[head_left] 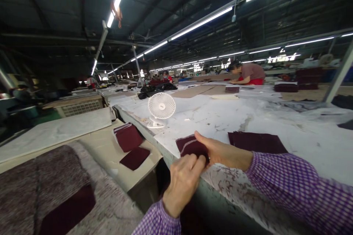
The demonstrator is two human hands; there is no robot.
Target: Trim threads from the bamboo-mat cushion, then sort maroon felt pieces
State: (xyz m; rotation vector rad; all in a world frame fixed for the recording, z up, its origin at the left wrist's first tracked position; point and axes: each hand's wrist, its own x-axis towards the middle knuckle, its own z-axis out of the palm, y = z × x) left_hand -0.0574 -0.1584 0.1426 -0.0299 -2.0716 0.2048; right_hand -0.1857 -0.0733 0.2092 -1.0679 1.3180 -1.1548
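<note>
Both my hands are closed on a small maroon fabric piece [190,146] with a pale line across it, held above the near edge of the white-covered table [204,117]. My left hand [184,180] grips its lower edge with curled fingers. From the right, my right hand [220,152] pinches it, thumb on top. Just beyond my right wrist lies a stack of dark maroon fabric pieces [256,142]. The fingertips of both hands are partly hidden by the cloth and by each other.
A white clip fan [161,106] stands at the table's left edge. On a lower beige surface sit a maroon fabric stack [128,137] and a single maroon piece [135,158]. Another maroon piece [68,211] lies on mottled fabric [110,198]. Farther back, a person [250,73] leans over the table.
</note>
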